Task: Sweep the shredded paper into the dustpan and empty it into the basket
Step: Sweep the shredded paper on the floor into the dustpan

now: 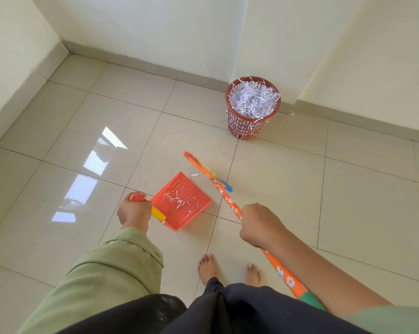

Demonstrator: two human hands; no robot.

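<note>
A red dustpan (182, 201) lies flat on the tiled floor with a few white paper shreds (179, 201) inside. My left hand (133, 210) grips its red and yellow handle. My right hand (259, 225) grips the orange flowered broom handle (230, 201). The broom head (203, 168) is blurred, just right of the dustpan's open side. A single shred (194, 175) lies near the dustpan's far corner. A red mesh basket (251, 124) heaped with shredded paper (251, 98) stands by the wall corner at the back right.
My bare feet (207, 268) stand on the glossy beige tiles just behind the dustpan. Walls close the space at the back and left, and a wall corner juts out behind the basket. A few stray shreds (291, 114) lie by the skirting right of the basket.
</note>
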